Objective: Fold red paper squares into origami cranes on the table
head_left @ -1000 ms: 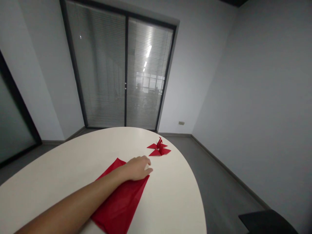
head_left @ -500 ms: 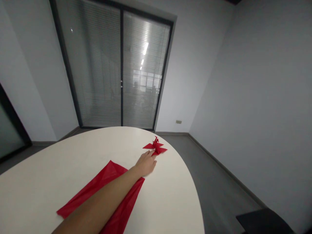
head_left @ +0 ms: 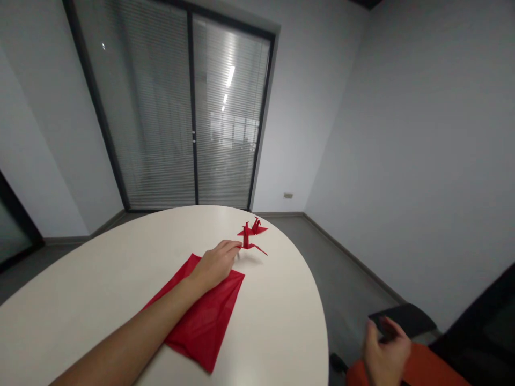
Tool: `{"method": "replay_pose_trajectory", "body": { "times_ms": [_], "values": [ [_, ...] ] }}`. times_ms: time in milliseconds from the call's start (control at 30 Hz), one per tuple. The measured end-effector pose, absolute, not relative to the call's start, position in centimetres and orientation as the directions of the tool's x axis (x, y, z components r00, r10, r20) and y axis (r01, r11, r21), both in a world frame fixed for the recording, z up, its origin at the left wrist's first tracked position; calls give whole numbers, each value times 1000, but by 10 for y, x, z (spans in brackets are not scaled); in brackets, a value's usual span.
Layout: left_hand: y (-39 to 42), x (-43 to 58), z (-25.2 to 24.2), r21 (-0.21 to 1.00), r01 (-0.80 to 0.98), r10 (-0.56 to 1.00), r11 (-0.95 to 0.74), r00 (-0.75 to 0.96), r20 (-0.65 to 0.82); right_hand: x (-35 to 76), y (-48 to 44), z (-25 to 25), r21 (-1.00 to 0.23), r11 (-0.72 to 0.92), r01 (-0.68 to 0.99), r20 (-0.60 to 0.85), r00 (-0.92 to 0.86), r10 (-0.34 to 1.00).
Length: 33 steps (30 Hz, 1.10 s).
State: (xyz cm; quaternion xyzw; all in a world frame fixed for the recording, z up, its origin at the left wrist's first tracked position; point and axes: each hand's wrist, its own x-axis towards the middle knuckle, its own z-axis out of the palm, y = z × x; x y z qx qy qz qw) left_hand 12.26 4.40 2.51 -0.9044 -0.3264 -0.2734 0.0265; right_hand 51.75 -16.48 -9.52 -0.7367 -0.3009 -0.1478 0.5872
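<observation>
Out over the white round table, my left hand (head_left: 216, 262) pinches the edge of a red paper crane (head_left: 246, 239). This crane appears lifted just off the surface, with a faint shadow below it. Behind it, near the far edge, stands another red paper crane (head_left: 256, 228). Under my left wrist and forearm lies a creased red paper sheet (head_left: 205, 327), partly covered by the arm. At the lower right, beyond the table's side, my right hand (head_left: 386, 351) is raised, slightly blurred, its thumb and fingers apart with nothing visible between them.
The table's curved edge (head_left: 317, 289) runs along the right. A dark chair (head_left: 402, 316) stands at the lower right, close to an orange-red surface (head_left: 434, 367). Glass panels with blinds (head_left: 161, 123) and grey walls lie beyond.
My left hand has drawn one crane back toward me and lifted it, apart from the other crane. My right hand has come into view at the lower right. The view has shifted slightly.
</observation>
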Motion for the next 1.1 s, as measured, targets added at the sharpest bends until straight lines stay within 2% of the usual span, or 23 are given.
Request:
{"method": "replay_pose_trajectory", "body": {
  "times_ms": [33,67,133,167,233,333,433,500,567,700,800,967,1100],
  "values": [
    [34,109,24,122,610,577,-783,640,508,496,-154,-77,-758,-59,650,616,742,263],
    [24,97,22,113,606,571,-787,647,505,470,-143,-57,-738,19,675,645,696,317],
    [7,76,14,116,616,581,-779,640,503,408,-123,-19,-720,169,673,626,525,576],
    [0,66,8,119,630,593,-767,626,506,375,-114,-3,-721,210,660,565,384,730],
    [-11,51,-1,114,655,608,-747,603,516,311,-98,19,-700,285,654,492,153,857],
    [-17,34,-8,75,641,568,-764,612,551,237,-74,34,-691,314,651,434,25,901],
    [-16,26,-7,55,655,542,-754,573,615,200,-45,39,-758,172,630,267,58,962],
    [-11,23,-9,52,693,547,-719,519,656,191,-24,40,-814,165,557,218,31,975],
    [-5,23,-16,33,717,547,-697,501,670,189,-5,38,-878,187,441,213,10,977],
    [6,25,-32,7,728,558,-686,519,648,194,17,20,-931,219,293,235,19,972],
    [8,26,-30,3,707,558,-707,556,616,198,21,6,-943,284,175,287,-7,958],
    [6,20,-14,-36,649,517,-760,638,571,198,20,7,-958,287,-3,287,5,958],
    [6,10,-6,11,634,520,-773,624,583,187,19,12,-949,314,-23,315,-41,948]
  ]
}}
